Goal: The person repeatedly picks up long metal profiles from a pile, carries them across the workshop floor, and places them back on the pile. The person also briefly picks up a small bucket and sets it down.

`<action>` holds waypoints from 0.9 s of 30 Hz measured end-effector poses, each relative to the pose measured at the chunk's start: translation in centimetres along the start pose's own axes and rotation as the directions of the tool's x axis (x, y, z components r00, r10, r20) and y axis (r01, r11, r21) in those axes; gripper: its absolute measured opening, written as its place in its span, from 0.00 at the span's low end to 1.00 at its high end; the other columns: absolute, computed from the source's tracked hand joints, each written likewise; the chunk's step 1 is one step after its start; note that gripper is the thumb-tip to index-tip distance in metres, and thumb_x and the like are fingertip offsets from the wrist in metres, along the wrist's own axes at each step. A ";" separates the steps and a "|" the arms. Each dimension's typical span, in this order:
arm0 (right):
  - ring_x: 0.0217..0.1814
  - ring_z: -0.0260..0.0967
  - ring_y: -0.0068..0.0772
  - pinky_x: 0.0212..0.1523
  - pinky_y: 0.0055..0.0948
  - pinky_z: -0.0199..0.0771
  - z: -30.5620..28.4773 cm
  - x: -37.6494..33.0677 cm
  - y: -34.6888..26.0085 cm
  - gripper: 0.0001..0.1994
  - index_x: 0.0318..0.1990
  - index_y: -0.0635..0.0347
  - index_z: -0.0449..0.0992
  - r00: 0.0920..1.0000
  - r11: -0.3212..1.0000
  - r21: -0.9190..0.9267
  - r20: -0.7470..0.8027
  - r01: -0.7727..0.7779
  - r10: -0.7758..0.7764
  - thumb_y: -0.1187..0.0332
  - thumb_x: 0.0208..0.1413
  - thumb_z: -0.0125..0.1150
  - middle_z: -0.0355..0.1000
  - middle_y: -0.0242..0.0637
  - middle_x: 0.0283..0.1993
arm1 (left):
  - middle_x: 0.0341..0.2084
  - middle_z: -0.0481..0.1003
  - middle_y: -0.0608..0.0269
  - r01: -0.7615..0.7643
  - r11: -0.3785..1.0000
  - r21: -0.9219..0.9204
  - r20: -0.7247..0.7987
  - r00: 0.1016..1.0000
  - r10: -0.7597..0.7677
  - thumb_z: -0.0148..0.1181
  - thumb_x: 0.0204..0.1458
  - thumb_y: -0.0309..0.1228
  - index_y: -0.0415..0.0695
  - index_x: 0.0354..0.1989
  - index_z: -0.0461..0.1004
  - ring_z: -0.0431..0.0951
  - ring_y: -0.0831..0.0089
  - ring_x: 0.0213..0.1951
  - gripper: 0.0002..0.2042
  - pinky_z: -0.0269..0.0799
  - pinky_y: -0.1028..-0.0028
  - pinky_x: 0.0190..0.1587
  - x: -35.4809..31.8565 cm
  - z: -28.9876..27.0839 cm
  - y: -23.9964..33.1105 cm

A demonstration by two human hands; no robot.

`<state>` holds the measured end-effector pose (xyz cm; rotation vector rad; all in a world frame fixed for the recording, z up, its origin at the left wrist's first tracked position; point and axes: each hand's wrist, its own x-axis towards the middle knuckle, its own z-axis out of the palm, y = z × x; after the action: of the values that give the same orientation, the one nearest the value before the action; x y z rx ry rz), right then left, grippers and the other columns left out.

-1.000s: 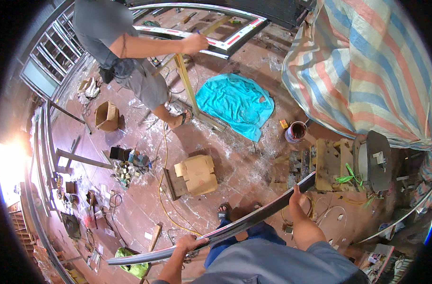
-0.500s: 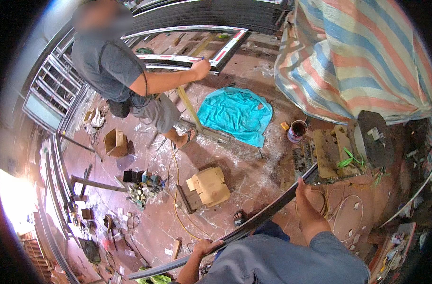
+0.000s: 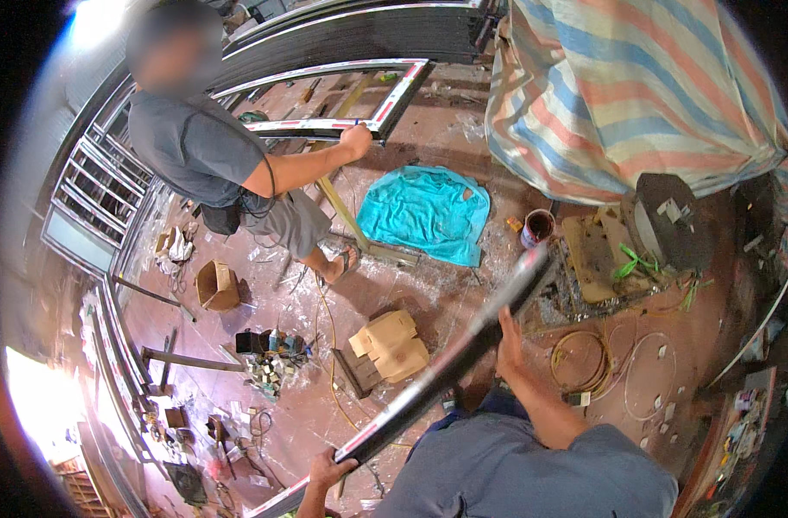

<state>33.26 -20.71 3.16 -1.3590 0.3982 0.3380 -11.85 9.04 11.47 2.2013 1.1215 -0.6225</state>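
The left hand is clamped around the near end of a long dark bar, and the right hand, well apart from it, grips the same bar farther along. The bar slants up in front of the person's body from near left to far right, blurred at the far end. A second ago it lay much flatter across the legs, its left end in full sight; now it is swung steeper, that end runs out of view, and more of its pale strip with red marks shows. Its far end, which had pointed at the wooden board, now shows just this side of the paint can. Right of the right arm, the coiled yellow hose has come clear of the bar that partly hid it. Beyond the bar lie the flattened cardboard and, farther off, the turquoise cloth, both where they were. At far left a co-worker stands as before with one hand at the corner of a large frame. A striped sheet hangs at far right.
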 end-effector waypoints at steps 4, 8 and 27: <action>0.64 0.72 0.44 0.64 0.45 0.72 7.8 -5.5 -14.0 0.39 0.74 0.66 0.59 0.587 0.887 0.404 0.671 0.224 -0.454 0.41 0.69 0.54 0.72 0.46 0.64 | 0.31 0.82 0.41 -0.328 0.909 -0.258 -0.459 0.870 0.183 0.73 0.40 0.58 0.35 0.41 0.80 0.84 0.54 0.38 0.34 0.77 0.56 0.43 -0.6 -3.9 1.1; 0.52 0.79 0.37 0.57 0.39 0.76 9.9 -6.2 -10.3 0.32 0.66 0.58 0.72 0.584 0.962 -0.032 0.800 0.270 -0.138 0.42 0.66 0.58 0.81 0.40 0.53 | 0.49 0.77 0.49 -0.486 0.653 -0.581 -0.607 0.793 0.051 0.61 0.52 0.65 0.36 0.53 0.74 0.78 0.57 0.47 0.39 0.71 0.57 0.59 1.7 -6.1 -1.9; 0.40 0.73 0.41 0.34 0.48 0.73 -0.6 0.9 8.0 0.34 0.54 0.63 0.69 0.920 0.940 0.048 -0.193 -0.337 0.340 0.51 0.46 0.77 0.72 0.41 0.41 | 0.40 0.79 0.44 -0.622 -0.372 -0.689 -0.027 0.535 -0.844 0.37 0.57 0.76 0.46 0.55 0.74 0.81 0.46 0.40 0.43 0.80 0.41 0.46 -4.8 3.3 -0.9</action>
<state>30.35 -19.89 -4.33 -1.3131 0.8072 0.4849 -15.66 4.58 11.87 0.1700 1.4271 1.4001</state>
